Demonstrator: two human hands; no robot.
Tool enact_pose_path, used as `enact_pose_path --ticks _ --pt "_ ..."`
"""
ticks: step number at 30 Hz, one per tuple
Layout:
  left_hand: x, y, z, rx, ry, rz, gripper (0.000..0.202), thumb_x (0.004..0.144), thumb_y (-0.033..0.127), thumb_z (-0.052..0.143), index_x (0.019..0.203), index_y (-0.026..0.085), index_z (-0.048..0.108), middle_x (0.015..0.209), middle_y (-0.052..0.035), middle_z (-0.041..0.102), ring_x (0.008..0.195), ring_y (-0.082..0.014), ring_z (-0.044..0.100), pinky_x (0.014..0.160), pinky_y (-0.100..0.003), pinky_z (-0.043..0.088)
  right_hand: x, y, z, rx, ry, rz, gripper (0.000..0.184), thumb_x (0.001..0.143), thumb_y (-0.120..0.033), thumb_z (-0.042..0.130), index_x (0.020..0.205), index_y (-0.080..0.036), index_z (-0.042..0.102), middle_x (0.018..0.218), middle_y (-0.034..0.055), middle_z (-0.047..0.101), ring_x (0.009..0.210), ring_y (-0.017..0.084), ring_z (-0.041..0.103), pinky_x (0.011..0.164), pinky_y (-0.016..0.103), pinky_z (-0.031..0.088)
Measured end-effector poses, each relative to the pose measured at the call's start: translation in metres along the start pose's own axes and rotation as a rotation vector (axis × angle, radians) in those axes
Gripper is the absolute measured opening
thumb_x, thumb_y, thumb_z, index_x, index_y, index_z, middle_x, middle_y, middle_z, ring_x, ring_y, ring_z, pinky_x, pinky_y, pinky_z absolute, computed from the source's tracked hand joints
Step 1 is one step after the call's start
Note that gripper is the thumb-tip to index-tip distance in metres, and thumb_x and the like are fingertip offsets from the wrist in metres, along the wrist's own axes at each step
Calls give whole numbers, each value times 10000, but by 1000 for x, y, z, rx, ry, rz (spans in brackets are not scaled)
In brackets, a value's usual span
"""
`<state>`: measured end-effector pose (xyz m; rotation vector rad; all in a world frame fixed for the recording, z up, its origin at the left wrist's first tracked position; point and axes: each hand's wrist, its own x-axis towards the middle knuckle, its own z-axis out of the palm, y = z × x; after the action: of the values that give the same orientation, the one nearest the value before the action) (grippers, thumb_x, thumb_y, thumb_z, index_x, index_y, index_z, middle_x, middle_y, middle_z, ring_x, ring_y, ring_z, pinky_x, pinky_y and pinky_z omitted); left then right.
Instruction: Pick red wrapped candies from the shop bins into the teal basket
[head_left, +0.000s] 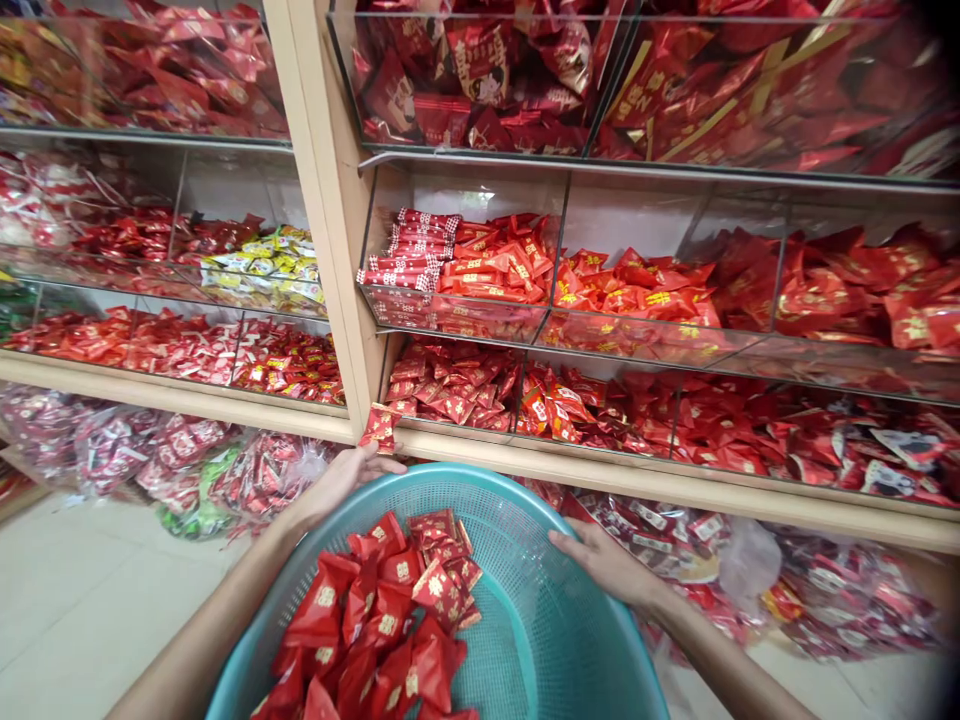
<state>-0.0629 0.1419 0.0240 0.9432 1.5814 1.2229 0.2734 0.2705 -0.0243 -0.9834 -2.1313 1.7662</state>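
Observation:
A teal plastic basket (491,640) with mesh walls fills the lower middle. Inside, mostly on its left half, lie larger red packets (386,625) with gold characters and a small heap of little dark-red, gold-printed packets (442,590). My left hand (352,480) is over the basket's far-left rim, its fingers closed on a small red candy packet (380,428) in front of the shelf edge. My right hand (600,560) grips the right rim, thumb on the inner side; its other fingers are hidden behind the wall.
Ahead stand wooden shelves (330,230) with clear-fronted bins of wrapped sweets. Small dark-red packets (450,385) fill the nearest lower bin. Under the bottom ledge (637,490), plastic bags of sweets (277,470) rest near the pale tiled floor (82,590).

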Motion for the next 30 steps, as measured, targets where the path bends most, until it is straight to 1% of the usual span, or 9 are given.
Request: enact_pose_path --ticks 5,8,10,12,15,18,21,24,30 --pt "-5 1 1 25 -25 72 462 824 485 413 843 126 703 977 -112 702 948 -247 609 863 -316 419 2 3 -2 -341 89 -53 512 797 -579 403 965 -137 600 871 69 645 817 217 590 736 315 441" --pt "-8 2 2 67 -26 95 476 822 495 410 892 123 700 1008 -101 695 982 -263 598 885 -328 409 1 -5 3 -666 332 5 481 796 -557 431 1051 -173 570 870 93 648 848 263 598 754 358 425" --pt "-9 3 2 109 -24 110 479 825 495 401 917 133 700 1001 -88 700 991 -276 594 886 -334 407 2 -19 11 -773 479 -78 444 812 -519 438 1101 -200 546 973 104 636 926 271 582 798 366 408" --pt "-10 3 1 174 -19 141 462 832 485 391 937 159 702 1004 -67 701 994 -277 591 899 -328 395 9 -42 22 -752 499 -265 368 846 -468 413 1072 -218 561 1038 87 621 965 239 569 827 336 403" --pt "-12 4 1 295 -14 220 430 848 458 376 952 199 704 1032 -35 691 995 -268 585 931 -322 365 35 -83 44 -606 389 -527 301 871 -393 406 1037 -213 581 971 57 636 874 180 588 799 288 420" --pt "-12 5 3 368 -17 300 409 855 441 378 940 213 706 1041 -21 687 1028 -265 561 981 -322 312 74 -120 66 -489 329 -684 290 870 -319 424 1100 -206 561 979 56 630 829 156 585 756 271 433" --pt "-12 5 5 366 -42 307 393 842 447 406 923 208 708 1011 -20 697 1035 -270 552 1000 -314 289 109 -142 84 -458 324 -728 280 843 -298 475 1071 -174 580 1010 74 617 891 165 572 784 274 424" --pt "-11 3 4 350 -43 286 362 831 433 432 911 212 706 1002 -17 699 1038 -274 548 1000 -318 288 127 -148 94 -380 277 -678 191 821 -273 502 909 -163 632 839 38 646 787 149 591 725 247 431" --pt "-11 4 3 330 -18 263 289 795 392 490 863 218 710 960 -6 709 992 -287 564 970 -359 326 119 -137 92 -137 229 -536 157 787 -267 522 721 -156 612 592 -28 572 527 95 540 535 199 413"
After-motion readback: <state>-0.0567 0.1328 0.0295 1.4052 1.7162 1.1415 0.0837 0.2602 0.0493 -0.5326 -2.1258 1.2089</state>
